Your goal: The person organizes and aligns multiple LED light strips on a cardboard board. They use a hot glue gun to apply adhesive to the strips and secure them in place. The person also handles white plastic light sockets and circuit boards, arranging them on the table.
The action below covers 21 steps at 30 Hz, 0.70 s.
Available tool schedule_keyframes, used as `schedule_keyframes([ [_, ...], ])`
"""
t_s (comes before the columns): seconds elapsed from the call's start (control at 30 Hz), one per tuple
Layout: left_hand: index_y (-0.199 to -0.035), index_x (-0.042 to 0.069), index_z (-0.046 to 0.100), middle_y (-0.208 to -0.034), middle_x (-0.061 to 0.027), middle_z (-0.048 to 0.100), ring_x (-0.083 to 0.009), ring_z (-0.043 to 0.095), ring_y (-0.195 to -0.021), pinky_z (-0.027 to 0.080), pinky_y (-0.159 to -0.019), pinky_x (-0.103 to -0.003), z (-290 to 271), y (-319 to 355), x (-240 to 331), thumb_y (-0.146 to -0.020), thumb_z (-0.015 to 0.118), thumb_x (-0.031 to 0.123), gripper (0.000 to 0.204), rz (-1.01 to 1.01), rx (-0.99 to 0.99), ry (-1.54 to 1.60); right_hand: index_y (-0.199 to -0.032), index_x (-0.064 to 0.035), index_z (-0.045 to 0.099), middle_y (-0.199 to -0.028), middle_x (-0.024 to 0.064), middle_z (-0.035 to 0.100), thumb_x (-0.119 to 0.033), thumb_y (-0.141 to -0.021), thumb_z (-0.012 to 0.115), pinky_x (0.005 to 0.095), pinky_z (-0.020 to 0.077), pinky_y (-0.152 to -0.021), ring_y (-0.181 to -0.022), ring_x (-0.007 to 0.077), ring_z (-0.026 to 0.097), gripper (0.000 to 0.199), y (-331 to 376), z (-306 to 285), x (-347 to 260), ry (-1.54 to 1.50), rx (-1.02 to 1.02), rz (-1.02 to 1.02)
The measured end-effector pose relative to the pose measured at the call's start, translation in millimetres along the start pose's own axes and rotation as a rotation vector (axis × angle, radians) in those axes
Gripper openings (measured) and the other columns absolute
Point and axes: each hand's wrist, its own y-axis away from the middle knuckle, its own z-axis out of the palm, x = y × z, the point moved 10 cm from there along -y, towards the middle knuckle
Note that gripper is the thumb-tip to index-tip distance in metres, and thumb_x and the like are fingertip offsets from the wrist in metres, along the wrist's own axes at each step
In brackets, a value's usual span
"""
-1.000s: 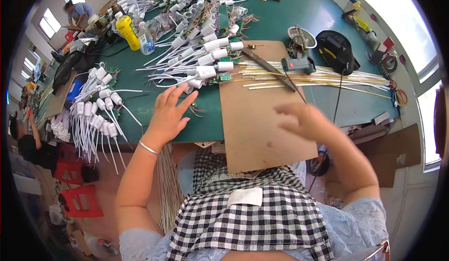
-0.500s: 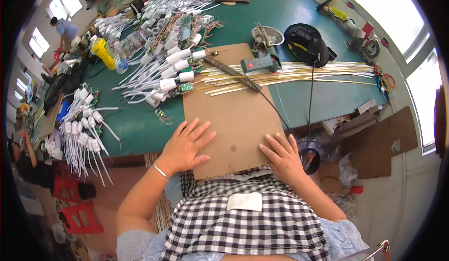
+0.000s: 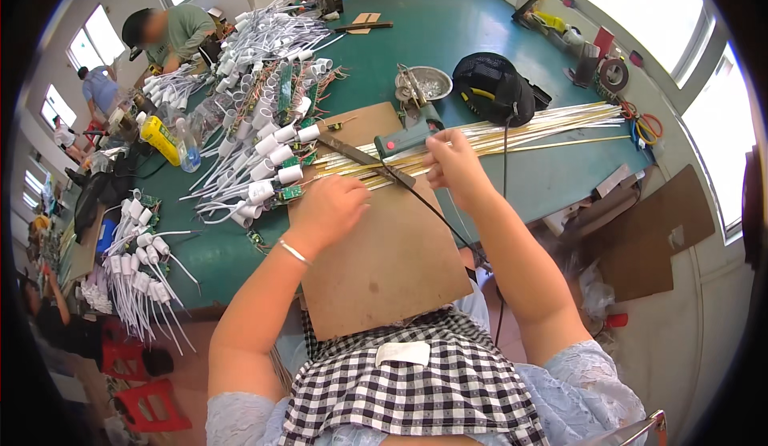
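A brown board reaches from my lap onto the green table. My left hand is over its left part, its fingers curled together beside the near ends of thin white and yellow strips; what lies under the fingertips is hidden. My right hand is raised with fingers bent in a pinch, close to the end of a grey-green tool with a red button. What the pinch holds, if anything, is too small to make out. A dark flat bar lies slantwise over the strips.
White cylindrical parts with wires and green circuit boards are heaped left of the board. Behind the tool stands a metal bowl, with a black mesh cap to its right. A black cable hangs nearby. A person works at the far left.
Both hands have left the lower board and moved forward, the left toward the strips, the right up to the tool. Their spread fingers are now curled. The view has shifted a little.
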Motion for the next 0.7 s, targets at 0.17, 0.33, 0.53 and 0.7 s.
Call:
schedule_keyframes([
  [0.17,-0.104,0.012,0.069,-0.119,-0.0061,0.063,-0.0281,0.057,-0.113,0.047,-0.093,-0.043,26.9,-6.6,31.4,-0.076,0.073,0.016,0.029,0.124,-0.056,-0.031,-0.135,-0.0012,0.034,-0.148,0.0199,0.037,-0.036,-0.094,0.059,0.0294,0.0463,-0.053,-0.087,0.031,0.067,0.059,-36.6,38.0,64.7,-0.636,-0.011,0.365],
  [0.33,-0.11,0.013,0.067,-0.128,-0.0064,0.059,-0.0279,0.053,-0.119,0.044,-0.099,-0.043,29.1,2.8,19.9,-0.075,0.072,0.015,0.035,0.061,-0.007,-0.056,-0.109,-0.0087,0.053,-0.098,0.0077,0.056,-0.042,-0.088,0.07,0.0268,0.0342,-0.044,-0.066,0.0215,0.059,0.043,-49.7,53.4,81.4,-0.632,0.149,0.502],
  [0.53,-0.115,0.013,0.064,-0.128,-0.0058,0.058,-0.0256,0.052,-0.12,0.041,-0.102,-0.042,29.9,-16.0,17.4,-0.081,0.061,0.009,0.035,0.076,0.114,-0.116,-0.087,-0.0121,0.055,-0.08,0.0036,0.056,-0.038,-0.089,0.069,0.031,0.0388,-0.053,-0.062,0.0169,0.053,0.03,-56.1,53.0,49.6,-0.77,0.143,0.266],
  [0.7,-0.113,0.016,0.063,-0.114,-0.0029,0.06,-0.0203,0.055,-0.111,0.041,-0.1,-0.04,47.4,-52.2,27.3,-0.084,0.058,0.011,0.03,0.209,0.019,-0.203,-0.099,-0.009,0.056,-0.09,0.0054,0.065,-0.027,-0.093,0.063,0.035,0.0492,-0.077,-0.086,0.0229,0.066,0.02,-28.6,14.7,-4.9,-0.932,0.006,-0.13],
])
